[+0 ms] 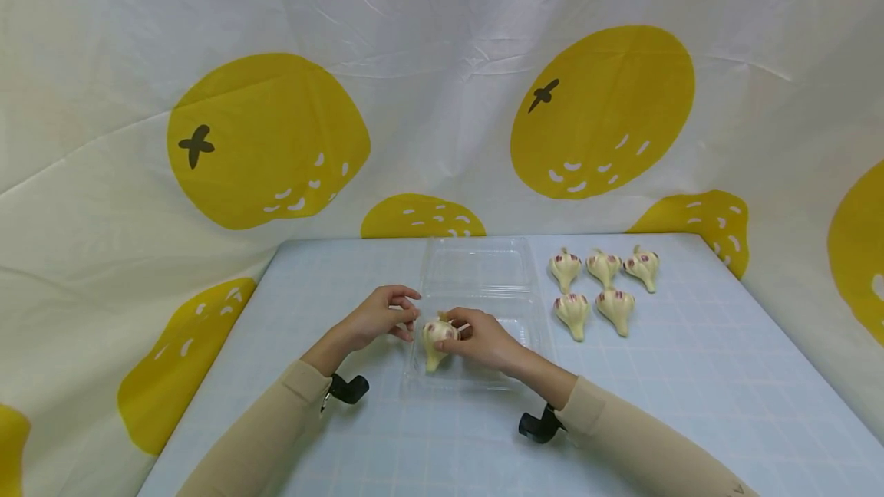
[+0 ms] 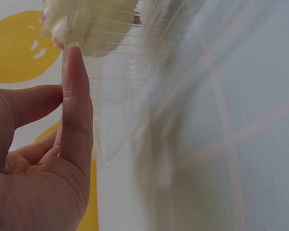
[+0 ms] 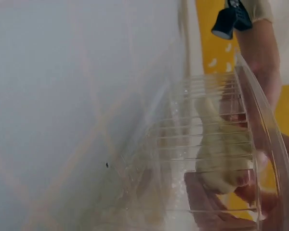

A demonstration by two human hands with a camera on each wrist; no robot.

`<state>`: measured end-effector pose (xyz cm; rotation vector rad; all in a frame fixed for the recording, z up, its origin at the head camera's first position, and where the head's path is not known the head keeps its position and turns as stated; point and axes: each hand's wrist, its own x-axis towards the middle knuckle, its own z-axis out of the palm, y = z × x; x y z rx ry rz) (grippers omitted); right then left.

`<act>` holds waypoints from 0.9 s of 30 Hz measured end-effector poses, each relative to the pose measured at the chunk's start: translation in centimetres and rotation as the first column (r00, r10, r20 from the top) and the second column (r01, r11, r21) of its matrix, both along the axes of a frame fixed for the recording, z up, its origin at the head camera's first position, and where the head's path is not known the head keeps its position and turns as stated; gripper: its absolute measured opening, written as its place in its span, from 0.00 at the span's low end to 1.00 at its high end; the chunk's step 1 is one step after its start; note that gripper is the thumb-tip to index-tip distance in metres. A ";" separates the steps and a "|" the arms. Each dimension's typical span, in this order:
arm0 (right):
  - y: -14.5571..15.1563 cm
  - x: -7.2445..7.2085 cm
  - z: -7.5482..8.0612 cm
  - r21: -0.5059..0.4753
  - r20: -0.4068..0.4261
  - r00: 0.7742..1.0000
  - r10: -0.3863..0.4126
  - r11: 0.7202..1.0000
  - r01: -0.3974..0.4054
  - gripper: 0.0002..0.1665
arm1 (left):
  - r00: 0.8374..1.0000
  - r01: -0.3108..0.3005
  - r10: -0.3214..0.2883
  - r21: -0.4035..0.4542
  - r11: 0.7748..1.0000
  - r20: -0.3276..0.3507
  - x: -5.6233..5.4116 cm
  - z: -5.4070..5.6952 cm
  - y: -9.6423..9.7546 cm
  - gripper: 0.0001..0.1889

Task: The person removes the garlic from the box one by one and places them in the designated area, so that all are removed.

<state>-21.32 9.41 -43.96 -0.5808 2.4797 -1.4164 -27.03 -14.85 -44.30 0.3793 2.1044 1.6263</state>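
My right hand [image 1: 483, 340] grips a garlic bulb [image 1: 435, 342], cream with purple marks, root end away from me and stem toward me. The bulb is at the left side of a clear plastic clamshell container [image 1: 476, 385]; in the right wrist view the bulb [image 3: 216, 159] shows through the ribbed wall. My left hand [image 1: 380, 317] is at the container's left edge. Seen from the left wrist, its thumb and index finger [image 2: 76, 110] pinch the rim [image 2: 70, 29]. The clear lid [image 1: 476, 263] lies folded back, away from me.
Several more garlic bulbs [image 1: 572, 313] lie in two rows right of the container. The table [image 1: 691, 405] has a pale blue checked cover. Behind it and at the sides hangs a white curtain [image 1: 442, 98] with yellow lemons.
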 end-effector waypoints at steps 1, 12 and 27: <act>0.2 0.1 0.1 0.002 -0.002 1.000 0.002 1.000 -0.002 0.31 | 1.000 -0.001 0.001 -0.001 1.000 0.001 0.0 0.0 0.0 0.23; 2.7 0.1 1.2 0.024 -0.045 0.999 0.017 1.000 -0.016 0.34 | 1.000 -0.012 0.012 -0.015 1.000 0.010 -0.1 0.0 0.0 0.23; 7.1 -0.9 3.2 0.028 -0.097 0.995 0.024 0.999 -0.021 0.34 | 1.000 -0.014 0.014 -0.025 1.000 0.017 -0.2 0.2 -0.1 0.24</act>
